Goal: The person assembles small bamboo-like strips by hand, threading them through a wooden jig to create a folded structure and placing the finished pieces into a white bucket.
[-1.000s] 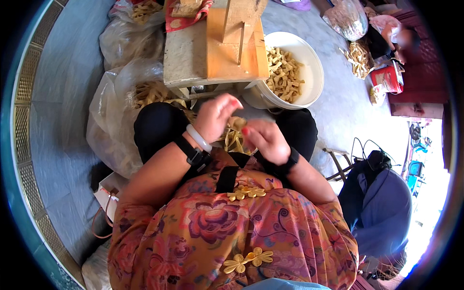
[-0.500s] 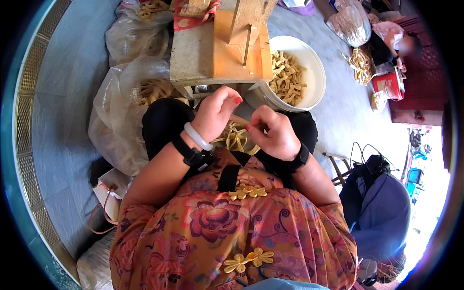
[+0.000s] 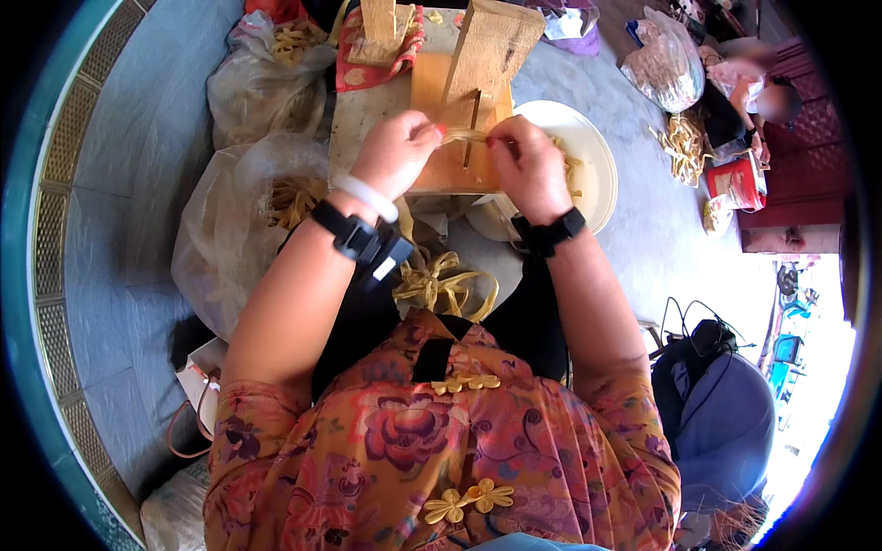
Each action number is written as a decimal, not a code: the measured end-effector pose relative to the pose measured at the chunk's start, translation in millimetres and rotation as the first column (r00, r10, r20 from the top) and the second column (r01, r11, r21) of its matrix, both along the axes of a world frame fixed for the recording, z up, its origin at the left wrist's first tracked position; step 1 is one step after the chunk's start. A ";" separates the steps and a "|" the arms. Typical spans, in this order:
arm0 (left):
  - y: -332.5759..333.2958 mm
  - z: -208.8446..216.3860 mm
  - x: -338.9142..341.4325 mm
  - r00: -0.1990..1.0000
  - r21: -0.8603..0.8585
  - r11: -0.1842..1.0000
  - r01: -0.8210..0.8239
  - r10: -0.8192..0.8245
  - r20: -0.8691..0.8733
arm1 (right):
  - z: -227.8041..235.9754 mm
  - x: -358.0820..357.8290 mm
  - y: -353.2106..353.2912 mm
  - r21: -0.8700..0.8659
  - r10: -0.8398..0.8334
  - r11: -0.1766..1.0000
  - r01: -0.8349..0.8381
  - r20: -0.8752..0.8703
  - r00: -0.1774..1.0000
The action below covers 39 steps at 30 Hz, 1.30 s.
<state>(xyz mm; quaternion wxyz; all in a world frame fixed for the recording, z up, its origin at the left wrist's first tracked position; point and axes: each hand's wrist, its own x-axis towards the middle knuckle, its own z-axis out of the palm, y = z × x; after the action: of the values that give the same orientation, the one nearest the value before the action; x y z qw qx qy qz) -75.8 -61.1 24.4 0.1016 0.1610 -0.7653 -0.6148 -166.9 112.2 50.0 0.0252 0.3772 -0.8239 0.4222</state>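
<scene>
A clear plastic bag of yellow strips lies at left. The left hand and right hand pinch one pale strip between them at an upright wooden board on the worktop; a white bowl sits right.

Bright daylight, glare blown out lower right, fisheye-bent edges, black vignette.
</scene>
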 end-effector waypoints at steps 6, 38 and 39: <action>2.1 -2.0 43.9 0.995 0.315 0.946 0.074 -0.049 -0.084 | -8.4 5.1 59.0 0.011 0.083 0.996 -0.084 0.037 0.996; 77.0 -17.7 79.5 0.836 0.759 0.470 0.451 -0.520 -0.175 | -20.2 92.0 107.6 -0.614 0.565 0.786 0.071 0.761 0.319; 75.1 -19.6 80.4 0.845 0.792 0.451 0.412 -0.515 -0.146 | -18.7 94.4 104.6 -0.583 0.530 0.812 0.027 0.756 0.384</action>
<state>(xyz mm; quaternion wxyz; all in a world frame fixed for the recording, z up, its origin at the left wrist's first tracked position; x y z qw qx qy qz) 4.5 14.0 4.9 -0.1973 0.0090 -0.4250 -0.8834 -72.6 216.8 31.3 -0.3866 0.1979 -0.4930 0.7539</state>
